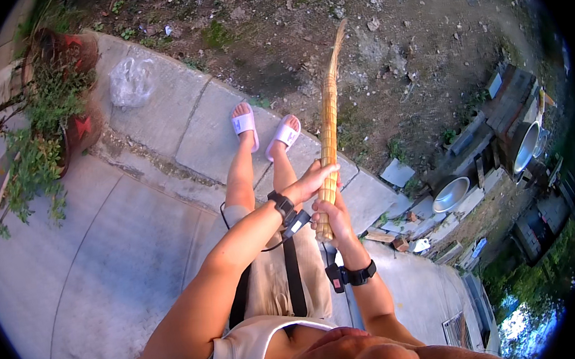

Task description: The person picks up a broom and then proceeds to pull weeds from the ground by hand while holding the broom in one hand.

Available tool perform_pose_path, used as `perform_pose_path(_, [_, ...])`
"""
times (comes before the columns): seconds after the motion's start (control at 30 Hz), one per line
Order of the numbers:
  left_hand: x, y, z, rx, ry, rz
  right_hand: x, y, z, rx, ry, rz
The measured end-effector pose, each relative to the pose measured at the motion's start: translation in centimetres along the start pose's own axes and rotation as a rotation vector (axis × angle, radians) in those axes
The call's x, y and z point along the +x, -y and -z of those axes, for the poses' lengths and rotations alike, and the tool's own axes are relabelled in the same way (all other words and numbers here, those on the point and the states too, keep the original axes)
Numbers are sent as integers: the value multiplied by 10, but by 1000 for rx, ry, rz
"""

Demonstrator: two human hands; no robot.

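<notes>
The straw bundle (329, 115), a long golden stick wrapped at close intervals along its length, is up in the air in front of the person, its thick end near the waist and its thin, slightly bent tip pointing away over the bare soil (399, 56). Both hands are closed on its thicker end: the left hand (313, 180) grips it farther up, and the right hand (334, 216) wraps it just below, close to the butt. I'd expect it to be light for its length, dry, stiff through the bound part and springy at the tip, where loose strands look apt to bend or snap. The surface seems more ridged than slippery, so the thick, tightly wrapped part is the place to hold, leaving that fine end alone. The fingers hide the stretch of wrapping they cover, and I can't make out how the palms sit against it or what ties the bands. The frayed tip thins out against the mottled ground, so its very end is hard to place. Off to the right, a metal basin (451, 195) shows clearly enough, but the clutter beyond sinks into shadow and the rim cuts it off.
</notes>
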State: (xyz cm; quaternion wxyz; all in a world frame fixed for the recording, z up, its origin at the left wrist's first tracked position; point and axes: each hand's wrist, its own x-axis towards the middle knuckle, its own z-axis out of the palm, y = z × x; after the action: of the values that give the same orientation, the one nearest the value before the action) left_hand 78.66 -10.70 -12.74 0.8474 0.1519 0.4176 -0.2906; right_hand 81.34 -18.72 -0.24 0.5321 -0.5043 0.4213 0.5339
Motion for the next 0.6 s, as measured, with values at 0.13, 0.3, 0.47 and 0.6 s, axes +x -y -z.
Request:
perform_pose_path(0.13, [-12, 13, -14, 88, -149, -92, -6, 9, 38, 135, 165, -187])
perform_pose_path(0.3, [-1, 12, 16, -67, -253, -19, 21, 23, 37, 200, 262, -309])
perform_pose_path(0.47, [-16, -28, 13, -83, -66, -14, 11, 5, -8, -105, 122, 30])
perform_pose_path(0.6, [-35, -92, 6, 12, -48, -175, 4, 41, -64, -225, 185, 147])
